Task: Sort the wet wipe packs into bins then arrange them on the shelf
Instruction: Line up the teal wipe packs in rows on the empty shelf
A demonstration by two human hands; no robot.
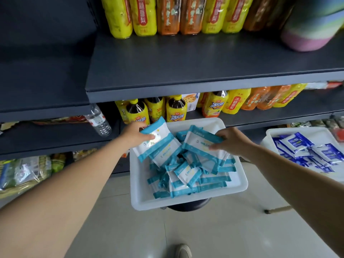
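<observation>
The left hand point(133, 134) has its fingers closed around the edge of a teal-and-white wet wipe pack point(156, 141), and a second similar pack seems to lie just under it. The right hand point(229, 139) pinches another teal pack point(202, 148) at its corner. Both packs are lifted above the white bin point(141, 200), which rests on a round black stool point(188, 205).

I think the smooth film can slip from such edge grips, and the under pack may drop back. The bin overhangs the stool, so pressing its rim could tip it.

The packs look flat, soft and glossy.
</observation>
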